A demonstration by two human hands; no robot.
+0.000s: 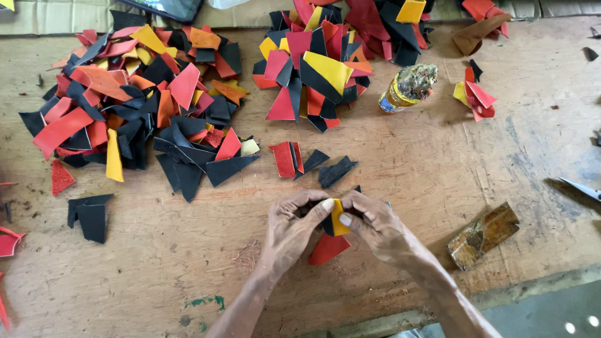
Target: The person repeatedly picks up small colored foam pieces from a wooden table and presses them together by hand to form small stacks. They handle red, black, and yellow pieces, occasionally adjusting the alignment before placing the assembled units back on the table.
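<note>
While pinched: one yellow piece [340, 218]

Craft workshop – worn wooden bench [156, 263], heaped leather offcuts [125, 94], glue jar [408, 87]

Your single head camera looks steeply down on the wooden table [438, 169], fairly close, your forearms entering from the frame's bottom edge.

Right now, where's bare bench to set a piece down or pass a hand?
Bare wood: the near-left bench between the lone black scrap and the left hand; also right of the glue bottle, above the brown block. Crowded: the left scrap pile and the centre pile.
</note>
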